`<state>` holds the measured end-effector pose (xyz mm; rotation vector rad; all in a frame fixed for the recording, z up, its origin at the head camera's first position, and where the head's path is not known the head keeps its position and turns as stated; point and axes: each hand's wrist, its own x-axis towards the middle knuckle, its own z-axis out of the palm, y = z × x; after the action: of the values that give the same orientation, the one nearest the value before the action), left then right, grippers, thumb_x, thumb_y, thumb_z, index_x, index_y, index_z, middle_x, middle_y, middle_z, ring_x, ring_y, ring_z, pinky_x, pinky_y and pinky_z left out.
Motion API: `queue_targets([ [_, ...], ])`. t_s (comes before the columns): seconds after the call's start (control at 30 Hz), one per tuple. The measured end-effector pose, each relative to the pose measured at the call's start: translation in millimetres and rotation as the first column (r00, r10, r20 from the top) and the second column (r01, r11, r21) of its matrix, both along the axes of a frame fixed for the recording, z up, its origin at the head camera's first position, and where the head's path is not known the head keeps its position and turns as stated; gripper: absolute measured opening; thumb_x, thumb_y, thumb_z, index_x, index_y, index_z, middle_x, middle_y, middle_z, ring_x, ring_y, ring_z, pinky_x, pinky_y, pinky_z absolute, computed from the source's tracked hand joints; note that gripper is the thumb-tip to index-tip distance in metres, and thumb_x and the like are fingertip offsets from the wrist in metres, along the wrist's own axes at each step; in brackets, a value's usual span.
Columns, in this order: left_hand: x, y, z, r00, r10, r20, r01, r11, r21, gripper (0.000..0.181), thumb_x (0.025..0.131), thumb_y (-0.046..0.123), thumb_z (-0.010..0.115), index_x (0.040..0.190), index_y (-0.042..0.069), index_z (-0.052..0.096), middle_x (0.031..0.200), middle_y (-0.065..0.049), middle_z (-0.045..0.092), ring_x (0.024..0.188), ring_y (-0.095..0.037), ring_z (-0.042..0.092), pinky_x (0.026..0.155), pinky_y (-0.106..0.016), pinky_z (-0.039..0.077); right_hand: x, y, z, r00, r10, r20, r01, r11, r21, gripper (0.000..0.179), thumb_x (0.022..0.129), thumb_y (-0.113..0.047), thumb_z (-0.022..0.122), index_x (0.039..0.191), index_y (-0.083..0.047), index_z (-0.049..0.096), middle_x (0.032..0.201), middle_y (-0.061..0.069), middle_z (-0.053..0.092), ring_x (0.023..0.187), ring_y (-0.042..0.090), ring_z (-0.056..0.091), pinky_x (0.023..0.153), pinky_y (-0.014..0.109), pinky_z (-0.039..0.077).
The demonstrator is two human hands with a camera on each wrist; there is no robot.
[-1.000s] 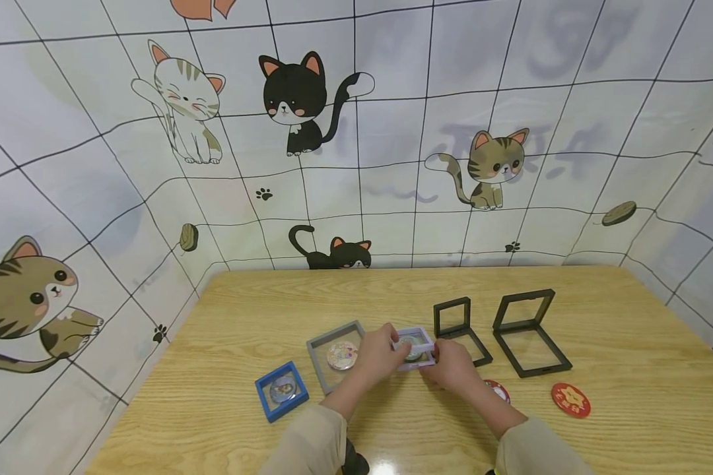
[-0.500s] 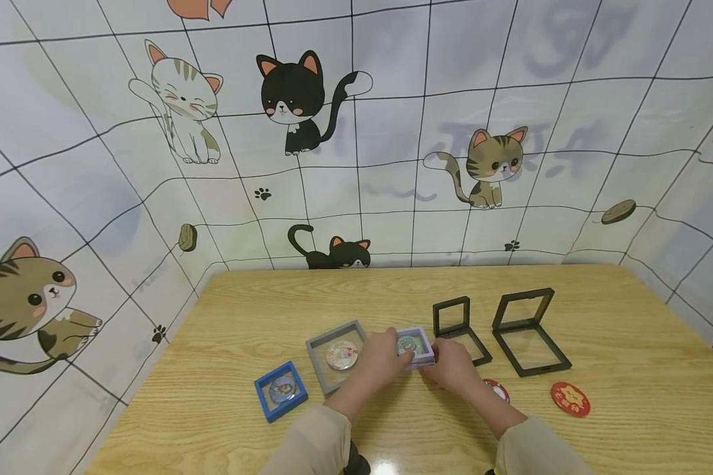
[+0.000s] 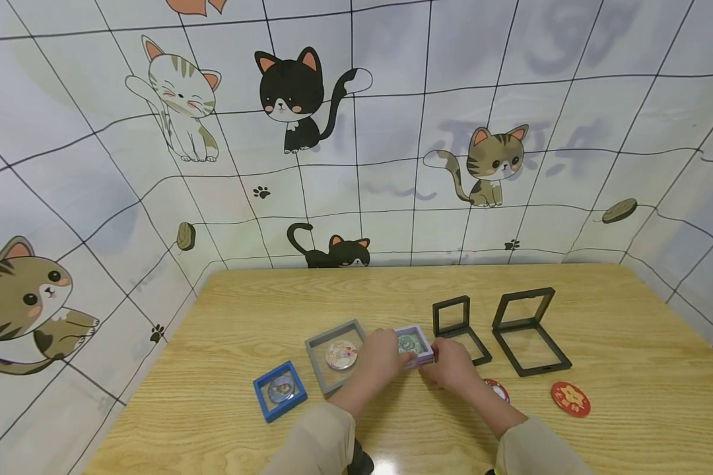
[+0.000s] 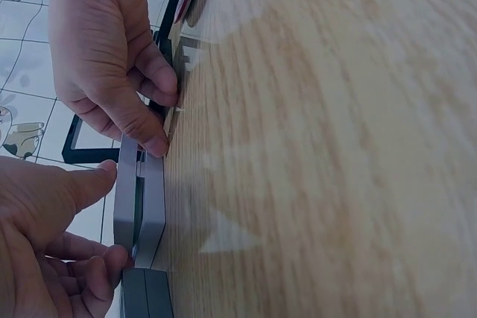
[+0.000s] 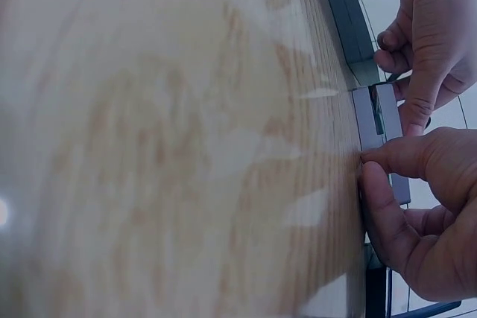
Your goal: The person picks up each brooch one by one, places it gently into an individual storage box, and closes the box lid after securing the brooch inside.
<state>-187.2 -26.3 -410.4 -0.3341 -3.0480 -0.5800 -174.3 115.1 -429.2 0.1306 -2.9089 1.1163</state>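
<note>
A small lilac display frame (image 3: 426, 356) with a clear window lies on the table between the hands, a round green badge (image 3: 407, 344) showing inside it. My left hand (image 3: 380, 358) holds the frame's left side, thumb on top and fingers along the edge. At the right corner, the thumb and forefinger of my right hand (image 3: 450, 364) grip the frame's edge. In the left wrist view a narrow gap runs between the two halves of the lilac frame (image 4: 151, 210). Part of the frame is hidden behind the left hand.
Left of the hands lie a grey frame (image 3: 317, 349) and a blue frame (image 3: 264, 402), each with a round badge. Two black frames (image 3: 469, 315) (image 3: 541, 330) stand unfolded to the right. One red badge (image 3: 570, 400) lies in front, another (image 3: 499, 390) partly under the right forearm.
The lilac frame's upper half has come down onto the lower half over the green badge. The left hand has lowered slightly with it; the right hand has stayed in place.
</note>
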Motion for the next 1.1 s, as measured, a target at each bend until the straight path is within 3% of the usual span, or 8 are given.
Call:
queue_targets([
  [0.4,-3.2,3.3,0.9,0.999,0.006,-0.036,-0.007,1.000,-0.009,0.035,0.070,0.036,0.075,0.066,0.005,0.060,0.055,0.002,0.049,0.047,-0.008,0.039,0.040,-0.021,0.032,0.0,-0.5,0.2,1.000,-0.003,0.021,0.003,1.000,-0.013,0.020,0.068,-0.005,0.070,0.080,0.005,0.057,0.057,0.004,0.049,0.040,0.009,0.049,0.040,0.024,0.040],
  [0.67,-3.2,8.8,5.8,0.999,0.048,0.011,-0.047,0.995,-0.089,0.039,0.067,0.039,0.077,0.072,0.001,0.065,0.057,0.000,0.053,0.047,-0.008,0.043,0.039,-0.019,0.035,-0.1,-0.3,0.6,1.000,-0.002,0.016,0.001,1.000,0.017,0.022,0.068,-0.007,0.071,0.080,0.004,0.057,0.060,0.003,0.049,0.042,0.010,0.049,0.044,0.025,0.039],
  [1.1,-3.0,10.0,5.1,0.998,0.053,0.022,-0.050,0.993,-0.108,0.041,0.068,0.040,0.075,0.073,0.001,0.065,0.058,-0.002,0.056,0.048,-0.009,0.045,0.040,-0.019,0.036,-1.1,0.2,-0.9,1.000,0.000,0.000,0.000,1.000,0.025,0.020,0.068,-0.007,0.071,0.078,0.004,0.057,0.060,0.003,0.050,0.044,0.010,0.049,0.045,0.025,0.038],
])
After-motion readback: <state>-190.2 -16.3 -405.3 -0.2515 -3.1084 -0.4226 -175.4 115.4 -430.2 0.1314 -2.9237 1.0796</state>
